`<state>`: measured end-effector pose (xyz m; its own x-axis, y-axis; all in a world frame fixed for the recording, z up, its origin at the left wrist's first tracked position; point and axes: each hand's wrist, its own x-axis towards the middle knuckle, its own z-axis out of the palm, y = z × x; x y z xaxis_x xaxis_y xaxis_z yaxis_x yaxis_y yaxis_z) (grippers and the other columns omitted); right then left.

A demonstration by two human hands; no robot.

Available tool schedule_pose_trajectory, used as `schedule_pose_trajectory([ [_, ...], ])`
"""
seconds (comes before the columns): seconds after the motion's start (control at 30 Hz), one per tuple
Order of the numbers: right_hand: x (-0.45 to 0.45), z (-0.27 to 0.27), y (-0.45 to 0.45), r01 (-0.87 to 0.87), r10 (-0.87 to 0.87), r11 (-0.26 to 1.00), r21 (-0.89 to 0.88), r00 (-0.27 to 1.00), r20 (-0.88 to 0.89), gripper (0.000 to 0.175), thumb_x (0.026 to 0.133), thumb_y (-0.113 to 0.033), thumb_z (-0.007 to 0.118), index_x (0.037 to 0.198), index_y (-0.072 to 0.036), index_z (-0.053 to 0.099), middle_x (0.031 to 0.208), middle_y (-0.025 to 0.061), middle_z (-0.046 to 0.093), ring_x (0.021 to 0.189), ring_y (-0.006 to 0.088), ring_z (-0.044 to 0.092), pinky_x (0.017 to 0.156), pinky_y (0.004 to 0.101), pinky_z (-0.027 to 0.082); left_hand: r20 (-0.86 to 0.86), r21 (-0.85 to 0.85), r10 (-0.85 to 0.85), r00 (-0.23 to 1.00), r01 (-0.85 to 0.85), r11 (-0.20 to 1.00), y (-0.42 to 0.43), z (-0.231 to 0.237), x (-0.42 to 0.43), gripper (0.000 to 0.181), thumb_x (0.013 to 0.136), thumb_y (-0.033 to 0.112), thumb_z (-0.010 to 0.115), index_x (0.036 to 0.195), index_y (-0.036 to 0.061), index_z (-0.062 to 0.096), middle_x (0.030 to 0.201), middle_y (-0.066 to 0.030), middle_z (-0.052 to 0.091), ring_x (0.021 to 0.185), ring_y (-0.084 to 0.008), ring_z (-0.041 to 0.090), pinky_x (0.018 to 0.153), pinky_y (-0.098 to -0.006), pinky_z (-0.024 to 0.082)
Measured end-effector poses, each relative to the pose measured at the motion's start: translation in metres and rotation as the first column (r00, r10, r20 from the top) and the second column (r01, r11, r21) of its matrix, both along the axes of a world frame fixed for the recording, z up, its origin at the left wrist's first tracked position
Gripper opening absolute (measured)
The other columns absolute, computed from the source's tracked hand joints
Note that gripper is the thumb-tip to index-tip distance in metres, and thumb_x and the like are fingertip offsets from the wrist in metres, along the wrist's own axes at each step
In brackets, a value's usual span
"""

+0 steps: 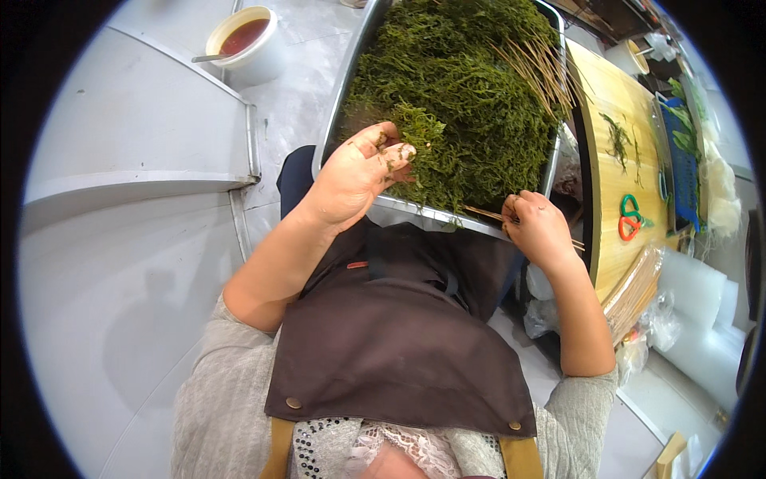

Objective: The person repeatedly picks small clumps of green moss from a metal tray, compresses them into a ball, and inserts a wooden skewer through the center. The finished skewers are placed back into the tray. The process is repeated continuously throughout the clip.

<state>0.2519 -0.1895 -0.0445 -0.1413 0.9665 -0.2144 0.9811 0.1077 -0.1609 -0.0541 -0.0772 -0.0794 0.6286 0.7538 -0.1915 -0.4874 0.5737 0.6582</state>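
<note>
A deep metal tray (336,90) in front of me is heaped with dark green shredded seaweed (467,84). Over its near left part, my left hand (359,173) has a lighter-looking seaweed clump (422,129) at its curled fingers, and green shreds stick to the thumb and fingertips. At the near right corner of the tray, my right hand (538,224) grips a few thin bamboo skewers (483,212), whose other ends show past the hand. More loose bamboo skewers (535,72) lie on the heap along the right side.
Right of the tray runs a wooden table (604,179) with scissors (629,218), seaweed scraps (616,141), a blue basket (682,167) and a bag of skewers (634,287). A white bucket (263,57) of reddish liquid with a utensil stands at the upper left.
</note>
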Motion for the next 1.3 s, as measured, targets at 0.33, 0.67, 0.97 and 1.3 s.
schedule_pose_trajectory([
  [0.33, 0.001, 0.004, 0.005, -0.061, 0.062, 0.998, -0.023, 0.998, 0.012, 0.006, 0.083, -0.012, 0.069, 0.085, -0.006, 0.068, 0.086, 0.0123, 0.066, 0.091, 0.0333, 0.067, 0.08, 0.0439, 0.055, 0.036, 0.032, 0.06, 0.998, -0.062, 0.998, 0.001, 0.003, 0.001, 0.03, 0.104, 0.008, 0.06, 0.131, 0.0044, 0.05, 0.131, -0.014, 0.066, 0.11, -0.0187, 0.067, 0.096, -0.0348, 0.054],
  [0.67, -0.009, 0.091, -0.036, 0.455, -0.499, 0.848, -0.274, 0.859, -0.116, 0.006, 0.094, -0.004, 0.065, 0.098, -0.002, 0.062, 0.082, 0.0076, 0.062, 0.067, 0.0176, 0.056, 0.064, 0.0305, 0.046, -0.018, 0.138, 0.228, 0.973, -0.224, 0.965, 0.006, 0.007, -0.003, 0.034, 0.106, 0.006, 0.053, 0.14, 0.0061, 0.047, 0.137, -0.0128, 0.063, 0.12, -0.0187, 0.062, 0.1, -0.0344, 0.051],
  [0.97, -0.089, 0.044, -0.031, 0.482, -0.422, 0.846, -0.23, 0.339, -0.841, 0.016, 0.103, -0.01, 0.065, 0.114, 0.002, 0.07, 0.085, -0.0063, 0.059, 0.075, 0.0014, 0.049, 0.067, 0.0174, 0.042, 0.013, 0.189, 0.251, 0.968, -0.249, 0.95, -0.001, 0.017, 0.006, 0.038, 0.107, 0.007, 0.053, 0.145, 0.007, 0.047, 0.138, -0.0111, 0.063, 0.121, -0.0188, 0.062, 0.101, -0.0346, 0.05],
  [1.3, -0.088, 0.041, -0.026, 0.489, -0.492, 0.823, -0.288, 0.363, -0.791, 0.016, 0.103, -0.01, 0.066, 0.113, 0.001, 0.071, 0.076, -0.0078, 0.056, 0.068, 0.0005, 0.046, 0.061, 0.0181, 0.039, 0.009, 0.16, 0.273, 0.962, -0.271, 0.949, -0.001, 0.013, 0.006, 0.037, 0.106, 0.006, 0.054, 0.143, 0.0058, 0.048, 0.138, -0.0119, 0.062, 0.126, -0.0206, 0.061, 0.104, -0.0364, 0.05],
])
